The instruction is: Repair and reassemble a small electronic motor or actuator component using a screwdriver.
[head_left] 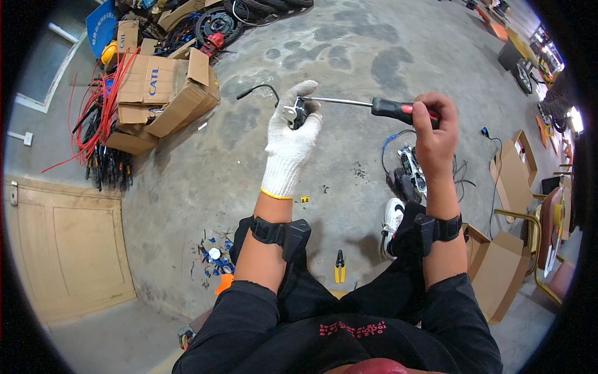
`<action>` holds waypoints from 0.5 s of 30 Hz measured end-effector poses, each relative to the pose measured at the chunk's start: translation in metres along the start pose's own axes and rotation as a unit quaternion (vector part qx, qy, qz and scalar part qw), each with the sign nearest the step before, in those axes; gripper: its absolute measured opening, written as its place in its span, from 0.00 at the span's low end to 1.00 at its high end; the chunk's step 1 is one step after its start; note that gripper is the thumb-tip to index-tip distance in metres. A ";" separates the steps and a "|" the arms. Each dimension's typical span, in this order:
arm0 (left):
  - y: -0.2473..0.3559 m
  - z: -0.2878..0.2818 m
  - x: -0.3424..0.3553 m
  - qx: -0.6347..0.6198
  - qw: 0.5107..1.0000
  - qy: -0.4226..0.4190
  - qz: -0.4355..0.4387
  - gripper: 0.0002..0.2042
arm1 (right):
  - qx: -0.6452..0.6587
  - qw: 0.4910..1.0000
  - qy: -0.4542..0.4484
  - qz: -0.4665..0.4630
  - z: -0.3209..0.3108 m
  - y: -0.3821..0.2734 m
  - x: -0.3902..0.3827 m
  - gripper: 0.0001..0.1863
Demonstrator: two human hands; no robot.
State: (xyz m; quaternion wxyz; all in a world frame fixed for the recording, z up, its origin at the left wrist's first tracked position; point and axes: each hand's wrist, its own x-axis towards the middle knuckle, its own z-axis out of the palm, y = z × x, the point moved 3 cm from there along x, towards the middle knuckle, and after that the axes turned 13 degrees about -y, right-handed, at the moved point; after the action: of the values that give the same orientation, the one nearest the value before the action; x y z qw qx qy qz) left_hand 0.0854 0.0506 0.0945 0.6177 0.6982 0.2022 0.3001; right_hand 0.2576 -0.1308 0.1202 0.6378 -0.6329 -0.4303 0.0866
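My left hand (291, 134), in a white knit glove, is closed around a small black part with a metal bracket (295, 113) and a black cable (258, 90) trailing off to the left. My bare right hand (435, 128) grips the black-and-red handle of a screwdriver (392, 110). Its metal shaft runs left, and the tip meets the part in my left hand. Both hands are raised over a grey concrete floor. A black band sits on each wrist.
Cardboard boxes (163, 87) and red cables (99, 112) lie at upper left. Yellow-handled pliers (339, 267) rest on the floor between my knees. Small blue bits (215, 257) are scattered at lower left. Open boxes (498, 274) and a chair (548, 230) stand right.
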 end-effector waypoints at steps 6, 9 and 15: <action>-0.002 0.002 -0.001 0.015 0.999 -0.019 -0.035 0.24 | 0.107 0.992 0.014 0.068 -0.002 -0.003 0.003 0.18; 0.001 0.003 -0.002 0.005 1.000 -0.013 -0.010 0.24 | 0.033 0.956 -0.061 0.285 -0.004 0.008 0.006 0.23; 0.002 0.000 -0.001 0.032 0.999 0.004 -0.008 0.24 | 0.051 0.975 -0.072 0.206 -0.002 0.005 0.002 0.18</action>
State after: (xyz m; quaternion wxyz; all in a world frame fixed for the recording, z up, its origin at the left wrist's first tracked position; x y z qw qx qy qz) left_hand 0.0848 0.0498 0.0966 0.5965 0.7148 0.2196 0.2915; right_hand 0.2624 -0.1301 0.1176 0.6054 -0.6665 -0.3305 0.2831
